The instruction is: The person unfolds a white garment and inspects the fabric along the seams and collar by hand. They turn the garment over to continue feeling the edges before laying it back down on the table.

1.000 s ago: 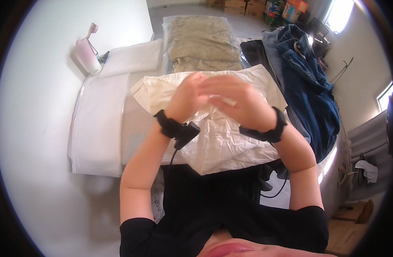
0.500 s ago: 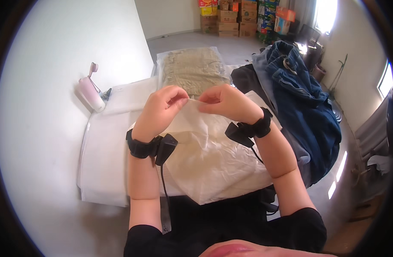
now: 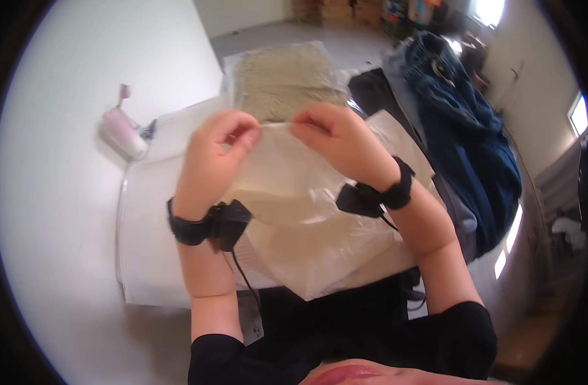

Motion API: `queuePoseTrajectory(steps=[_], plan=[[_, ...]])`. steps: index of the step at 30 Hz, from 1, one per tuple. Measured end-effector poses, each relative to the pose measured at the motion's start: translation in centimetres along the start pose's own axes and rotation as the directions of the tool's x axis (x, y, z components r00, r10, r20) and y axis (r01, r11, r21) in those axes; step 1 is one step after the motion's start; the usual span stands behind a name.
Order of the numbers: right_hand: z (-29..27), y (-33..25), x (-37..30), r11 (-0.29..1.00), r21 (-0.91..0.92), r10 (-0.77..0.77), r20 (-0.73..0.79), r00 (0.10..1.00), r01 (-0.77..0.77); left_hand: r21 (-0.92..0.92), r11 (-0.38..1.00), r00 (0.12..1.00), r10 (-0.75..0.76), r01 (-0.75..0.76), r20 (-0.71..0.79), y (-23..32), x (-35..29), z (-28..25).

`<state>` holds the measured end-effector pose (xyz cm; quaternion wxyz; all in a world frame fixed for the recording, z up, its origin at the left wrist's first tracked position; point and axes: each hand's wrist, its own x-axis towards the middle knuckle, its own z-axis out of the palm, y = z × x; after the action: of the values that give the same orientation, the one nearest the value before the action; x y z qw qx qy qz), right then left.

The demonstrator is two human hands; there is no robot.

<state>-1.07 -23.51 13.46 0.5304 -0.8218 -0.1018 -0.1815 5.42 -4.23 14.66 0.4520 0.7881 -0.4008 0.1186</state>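
A thin, creased, cream-white plastic bag (image 3: pixel 313 237) hangs between my hands, one corner pointing down toward me. My left hand (image 3: pixel 210 157) pinches its upper edge between thumb and fingers. Some distance to the right, my right hand (image 3: pixel 348 144) pinches the same edge. Between the two pinches the edge runs nearly straight. Just beyond lies a folded khaki garment (image 3: pixel 284 74) in a clear bag. The thumb tips are slightly blurred.
White sheets or packaging (image 3: pixel 153 237) cover the table on the left, beside the wall. A pink bottle (image 3: pixel 124 131) stands there. Dark blue jeans (image 3: pixel 457 122) and other dark clothes (image 3: pixel 374 93) are heaped on the right. Cardboard boxes (image 3: pixel 339 11) are stacked far back.
My hands have moved apart, the left one further left, and slightly away from me, stretching the bag's upper edge between them. The whole view has shifted a little.
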Motion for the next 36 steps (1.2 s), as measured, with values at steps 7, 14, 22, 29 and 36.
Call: queuePoseTrajectory(steps=[7, 14, 22, 29, 36], plan=[[-0.1, -1.3, 2.2, 0.996, -0.092, 0.018, 0.086, 0.996, -0.01, -0.13, 0.987, 0.995, -0.099, 0.097, -0.009, -0.8, 0.9, -1.0], [2.4, -2.7, 0.9, 0.607, 0.755, 0.302, 0.069, 0.951, -0.248, -0.199, 0.977, 0.997, -0.066, 0.072, 0.036, -1.3, 1.0, -0.1], [-1.2, 0.1, 0.6, 0.992, 0.115, -0.044, 0.012, 0.999, 0.042, -0.01, 1.0, 1.0, 0.015, -0.015, -0.006, 0.7, 0.0, -0.2], [-1.3, -0.4, 1.3, 1.0, -0.024, 0.016, 0.044, 0.999, -0.015, -0.003, 1.0, 0.999, -0.028, 0.029, 0.035, 1.2, 0.1, -1.6], [-2.0, -0.6, 0.9, 0.997, 0.068, -0.018, -0.02, 1.0, 0.02, -0.073, 0.996, 0.998, -0.038, 0.042, 0.06, 2.4, 0.1, -1.3]])
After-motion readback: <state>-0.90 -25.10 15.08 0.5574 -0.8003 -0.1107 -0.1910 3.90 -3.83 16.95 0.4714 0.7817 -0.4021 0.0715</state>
